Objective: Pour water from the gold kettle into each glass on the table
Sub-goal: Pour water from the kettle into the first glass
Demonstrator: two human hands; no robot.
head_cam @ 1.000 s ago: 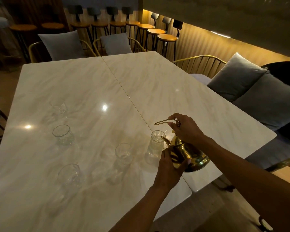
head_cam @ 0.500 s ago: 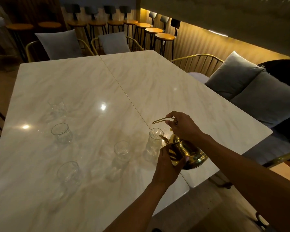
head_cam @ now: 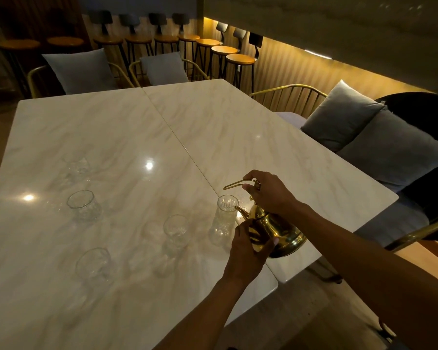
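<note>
Dim room, marble table (head_cam: 238,127), bar stools (head_cam: 239,59), grey cushions (head_cam: 339,114)

Two slabs abut along a seam to form the table (head_cam: 238,127). Five glasses stand on the left slab: the tall glass (head_cam: 223,218) nearest the seam, a second glass (head_cam: 175,229) to its left, a third (head_cam: 92,263) nearer the viewer and further left, a fourth (head_cam: 81,204) behind that, and a fifth (head_cam: 76,166) furthest back. The kettle (head_cam: 273,229) hangs tilted over the seam, right of the tall glass, spout at its rim. The left hand (head_cam: 245,251) lies against the kettle's near side; the right hand (head_cam: 268,192) is above it. Cushions (head_cam: 339,122) lie right of the table, stools (head_cam: 228,51) behind it.
</note>
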